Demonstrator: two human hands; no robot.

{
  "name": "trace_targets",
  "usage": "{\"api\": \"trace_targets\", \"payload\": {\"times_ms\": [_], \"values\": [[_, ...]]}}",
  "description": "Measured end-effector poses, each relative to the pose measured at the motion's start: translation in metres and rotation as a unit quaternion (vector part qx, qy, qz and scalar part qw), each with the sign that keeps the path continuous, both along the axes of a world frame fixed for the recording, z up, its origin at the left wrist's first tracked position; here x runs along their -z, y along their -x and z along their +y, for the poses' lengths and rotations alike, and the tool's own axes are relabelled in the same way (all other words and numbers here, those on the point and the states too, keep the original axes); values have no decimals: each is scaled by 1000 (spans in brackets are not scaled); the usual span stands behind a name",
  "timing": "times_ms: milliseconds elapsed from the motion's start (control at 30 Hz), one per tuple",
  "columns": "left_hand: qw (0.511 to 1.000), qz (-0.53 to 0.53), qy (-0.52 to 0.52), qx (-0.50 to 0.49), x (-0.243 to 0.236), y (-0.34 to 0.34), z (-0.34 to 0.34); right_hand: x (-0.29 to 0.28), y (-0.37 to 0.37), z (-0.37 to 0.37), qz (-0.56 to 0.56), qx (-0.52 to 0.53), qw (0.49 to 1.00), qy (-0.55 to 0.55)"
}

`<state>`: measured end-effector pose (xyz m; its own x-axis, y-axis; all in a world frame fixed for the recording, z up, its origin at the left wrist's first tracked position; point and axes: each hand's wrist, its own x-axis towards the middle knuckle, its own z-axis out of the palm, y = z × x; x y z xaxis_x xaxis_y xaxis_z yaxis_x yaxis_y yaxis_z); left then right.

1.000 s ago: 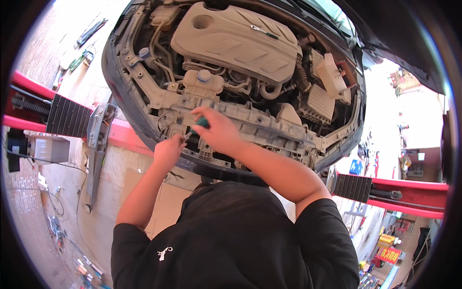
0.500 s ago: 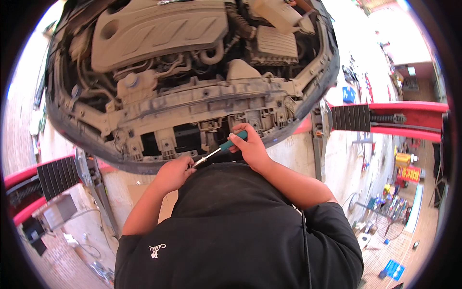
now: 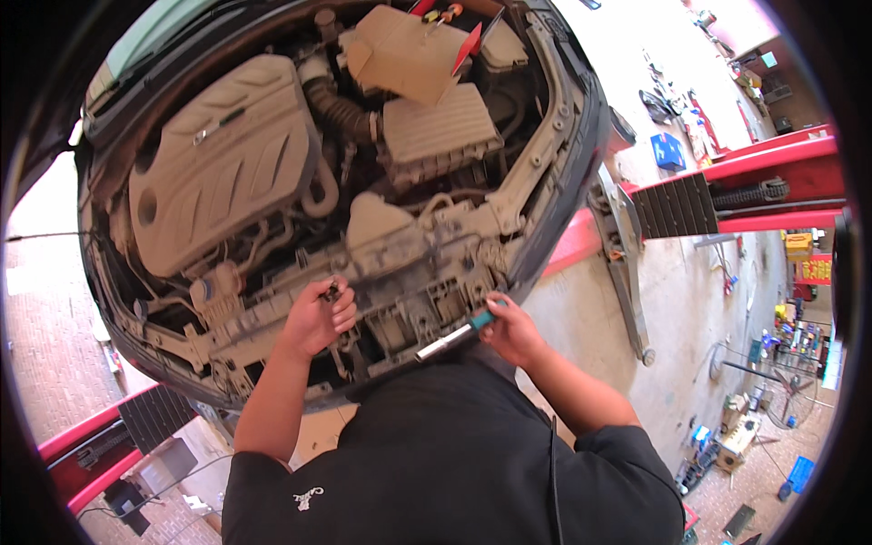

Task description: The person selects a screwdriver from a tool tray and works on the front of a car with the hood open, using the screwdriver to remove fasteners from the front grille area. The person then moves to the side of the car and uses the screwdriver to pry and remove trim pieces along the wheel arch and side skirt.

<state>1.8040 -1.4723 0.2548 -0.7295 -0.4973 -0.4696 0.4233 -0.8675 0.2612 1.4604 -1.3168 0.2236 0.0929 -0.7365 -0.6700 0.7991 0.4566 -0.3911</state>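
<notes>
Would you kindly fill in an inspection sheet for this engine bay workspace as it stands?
Surface: dusty front crossmember of an open engine bay.
Job's things: socket driver with a teal handle; small dark part.
Clutter: red-handled tools on the tan cover.
Grippers: left hand closed on the small dark part; right hand grips the driver.
Cables: black cord down the shirt.
Surroundings: red lift arms, concrete floor.
</notes>
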Motion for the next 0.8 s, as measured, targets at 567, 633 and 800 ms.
{"api": "trace_targets", "payload": {"times_ms": [567,633,800], "values": [[942,-274,177,-73,-46,318,-450,57,157,46,-121,164,977,-64],[942,-274,171,-88,-46,349,-489,64,161,48,-128,182,972,-78],[905,-319,249,-132,-38,430,-510,72,164,66,-124,234,960,-84]]}}
